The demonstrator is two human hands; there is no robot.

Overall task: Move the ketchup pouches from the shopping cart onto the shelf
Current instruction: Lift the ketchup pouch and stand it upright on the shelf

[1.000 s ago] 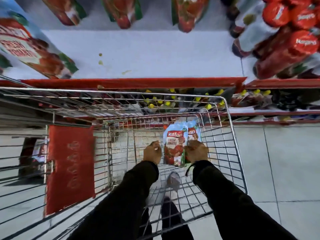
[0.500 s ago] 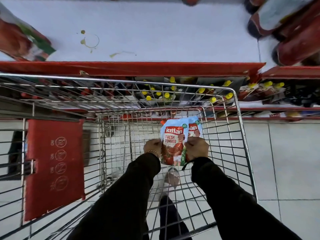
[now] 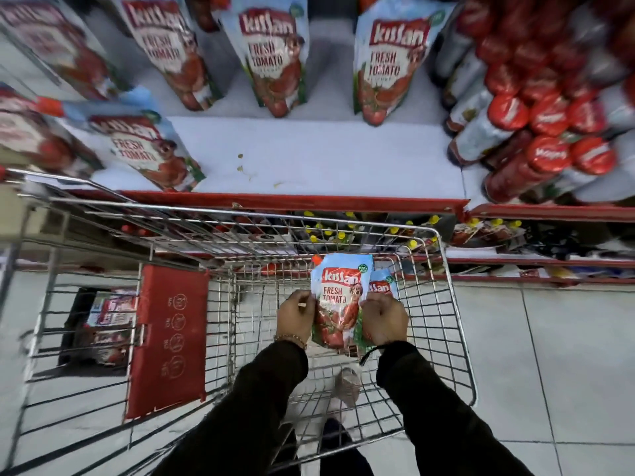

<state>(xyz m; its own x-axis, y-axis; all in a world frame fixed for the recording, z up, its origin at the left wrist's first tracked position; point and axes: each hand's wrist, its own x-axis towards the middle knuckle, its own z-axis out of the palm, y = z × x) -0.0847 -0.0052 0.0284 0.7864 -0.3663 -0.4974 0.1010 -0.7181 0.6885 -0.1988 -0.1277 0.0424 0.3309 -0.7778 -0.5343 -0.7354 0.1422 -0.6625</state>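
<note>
- Clearly, in the head view, the left hand (image 3: 298, 319) is curled shut on the left edge of the front ketchup pouch (image 3: 338, 300), while the right hand (image 3: 383, 319) is closed on the right edge, its fingers also pinching a second pouch (image 3: 382, 286) tucked just behind the first.
- Both pouches are upright and sit inside the shopping cart (image 3: 446, 304), below its top rim; neither has reached the shelf (image 3: 326, 159).
- My reading is that the step in hand is the lift out of the basket. To do it well, I would raise the pair straight up until the bottoms clear the front wire rim before moving forward, so that a corner does not snag on the wires.
- The white shelf board has a bare stretch between the leaning pouch (image 3: 147, 146) on the left and the red-capped bottles (image 3: 536, 146) on the right; that gap looks like the sensible target.
- Soft pouches are likely to sag, so keeping a firm hold low on the sides should help them land on their bases.
- The rear pouch is held by one hand only, as far as I can tell, and could slip during the lift.
- Setting them in line with the standing row (image 3: 271, 60) at the back would keep the facing tidy.
</note>
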